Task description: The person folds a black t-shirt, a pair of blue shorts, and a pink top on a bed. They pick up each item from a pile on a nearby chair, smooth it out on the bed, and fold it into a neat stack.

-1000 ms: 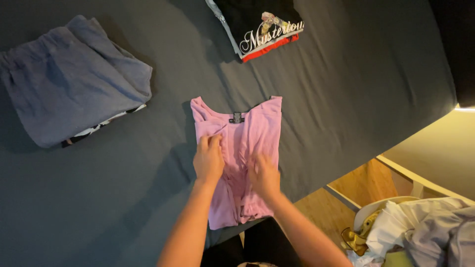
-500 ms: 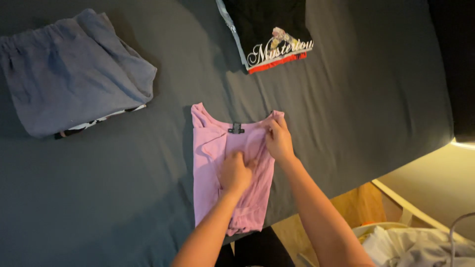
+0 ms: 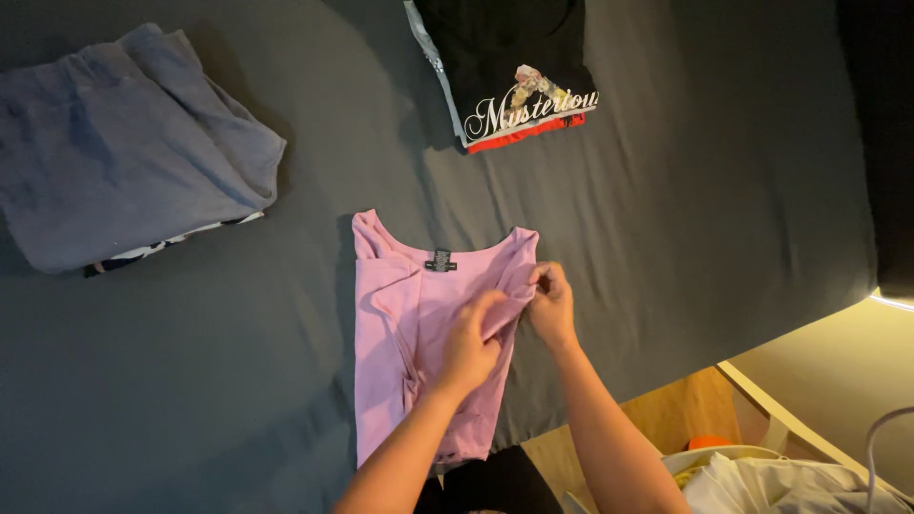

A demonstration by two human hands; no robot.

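Hands on pink top, mid-bed

Lay flat on a dark grey sheet [image 3: 238,400]: pink top [image 3: 395,343], neckline away from the wearer, small dark label [image 3: 441,261] at the collar, left side folded in over the middle. Rested on the middle of the cloth: left hand [image 3: 469,345], fingers curled and seemingly gripping a fold, though hard to tell in the dim light. Closed on the top's right shoulder edge, just beside the left: right hand [image 3: 551,305], fingertips pinching the fabric and drawing it inward. Sat well apart at the upper left: folded grey garment [image 3: 124,143], with a striped edge showing beneath it. Lay beyond the pink top, near the far edge: folded black shirt [image 3: 509,67] with a pale print and red stripe. Showed at the lower right, off the bed: pale heap of laundry [image 3: 790,481] beside a wooden frame [image 3: 666,419].
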